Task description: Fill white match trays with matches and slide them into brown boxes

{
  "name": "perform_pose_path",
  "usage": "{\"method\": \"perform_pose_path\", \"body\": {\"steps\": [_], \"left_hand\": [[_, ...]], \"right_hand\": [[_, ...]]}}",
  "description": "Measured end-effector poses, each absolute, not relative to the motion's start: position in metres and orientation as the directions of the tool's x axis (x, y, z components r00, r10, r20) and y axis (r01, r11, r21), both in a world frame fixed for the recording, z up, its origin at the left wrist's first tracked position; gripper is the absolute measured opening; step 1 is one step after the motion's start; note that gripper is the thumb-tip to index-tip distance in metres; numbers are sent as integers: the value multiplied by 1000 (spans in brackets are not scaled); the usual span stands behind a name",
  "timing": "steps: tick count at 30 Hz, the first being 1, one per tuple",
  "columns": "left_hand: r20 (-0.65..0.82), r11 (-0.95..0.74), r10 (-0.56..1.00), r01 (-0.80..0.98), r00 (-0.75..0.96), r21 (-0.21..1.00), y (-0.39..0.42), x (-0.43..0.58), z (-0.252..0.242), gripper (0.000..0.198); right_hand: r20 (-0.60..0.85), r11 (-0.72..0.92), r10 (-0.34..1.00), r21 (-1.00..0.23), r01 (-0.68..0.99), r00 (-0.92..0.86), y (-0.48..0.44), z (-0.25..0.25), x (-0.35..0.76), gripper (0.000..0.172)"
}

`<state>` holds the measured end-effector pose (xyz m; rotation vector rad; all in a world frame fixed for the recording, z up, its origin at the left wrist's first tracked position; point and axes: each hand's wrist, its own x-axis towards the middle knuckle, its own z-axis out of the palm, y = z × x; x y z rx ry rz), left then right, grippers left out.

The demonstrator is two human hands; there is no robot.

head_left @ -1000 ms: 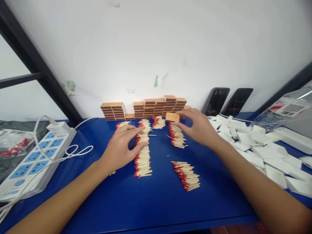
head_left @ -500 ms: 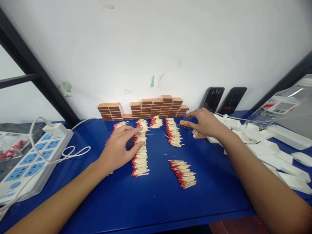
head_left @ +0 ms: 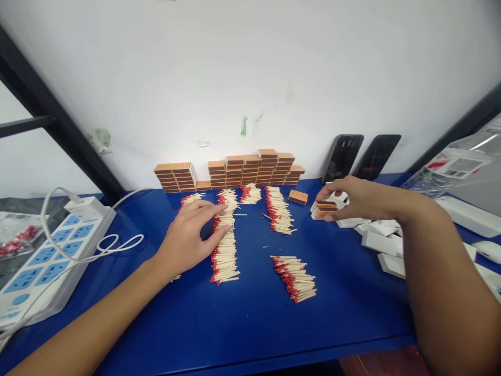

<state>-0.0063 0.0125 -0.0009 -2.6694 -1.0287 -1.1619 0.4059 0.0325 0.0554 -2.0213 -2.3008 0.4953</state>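
My left hand (head_left: 191, 232), thumb and fingers apart, rests over a long row of red-tipped matches (head_left: 225, 261) and holds nothing. At the right, my right hand (head_left: 348, 198) has its thumb and fingers around an orange-brown matchbox (head_left: 325, 207) with a white part showing at its side; how far the box is slid open I cannot tell. Just left of it a single matchbox (head_left: 298, 197) lies flat on the blue table. Between the hands lie two more match piles (head_left: 278, 211), and another small match pile (head_left: 249, 195) sits near the wall.
Stacked matchboxes (head_left: 242, 169) line the white wall. White box pieces (head_left: 381, 240) lie scattered at the right, near two dark phones (head_left: 342, 156) and a clear plastic bottle (head_left: 450, 162). A power strip (head_left: 58, 250) with white cables lies at the left.
My right hand has let go of the single matchbox, which stays on the table, and has moved slightly right and down onto another matchbox. My left hand is nearly unmoved.
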Motion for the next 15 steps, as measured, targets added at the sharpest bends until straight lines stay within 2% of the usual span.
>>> {"method": "perform_pose_path", "body": {"steps": [2, 5, 8, 12, 14, 15], "left_hand": [[673, -781, 549, 592, 496, 200, 13, -6, -1, 32], [678, -786, 539, 588, 500, 192, 14, -7, -1, 33], [677, -785, 541, 589, 499, 193, 14, -7, -1, 33], [679, -792, 536, 578, 502, 198, 13, -7, -2, 31], [681, -797, 530, 572, 506, 195, 12, -6, -1, 30], [682, -796, 529, 573, 505, 193, 12, -6, -1, 30]], "right_hand": [[-185, 83, 973, -279, 957, -138, 32, 57, 403, 56], [-105, 63, 990, -290, 955, -98, 31, 61, 406, 45], [-13, -25, 1000, -200, 979, 22, 31, 62, 424, 30], [-169, -146, 978, -143, 979, 121, 37, 54, 444, 15], [-146, -110, 985, -136, 985, 90, 41, 48, 444, 12], [-82, -81, 994, -123, 989, 71, 44, 45, 442, 10]]}}
